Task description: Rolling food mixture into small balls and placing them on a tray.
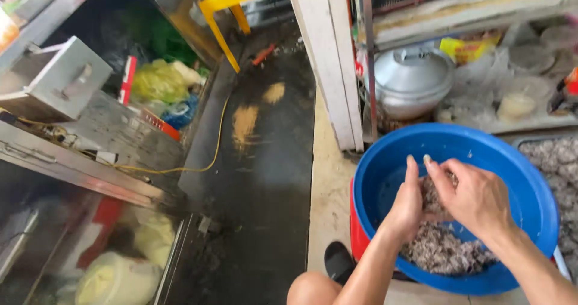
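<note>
Nearest the camera, a bare knee and a black sandal sit below and to the left of the fingers, on a pale floor. Just above them both hands work inside a big blue basin. The left hand and the right hand are pressed together, palms facing, and their fingers are curled around a lump of grey-pink minced mixture, which they hold clasped between them above the basin's bottom. Directly under the fingers, more of the same mince lies heaped in the lower part of the basin. A red container shows beneath the basin's left edge, below and left of the fingers.

To the right of the fingers, past the basin rim, a tray of similar grey pieces lies at the frame edge. Beyond the fingers, a low shelf carries a dented metal pot with its lid, clear plastic tubs and a yellow packet.

Far left of the fingers, across a dark wet floor strip, stands a steel cabinet with an open metal drawer, a yellow cable trailing from it, and bags of pale stuff behind glass. Farthest off, yellow stool legs rise at the top.
</note>
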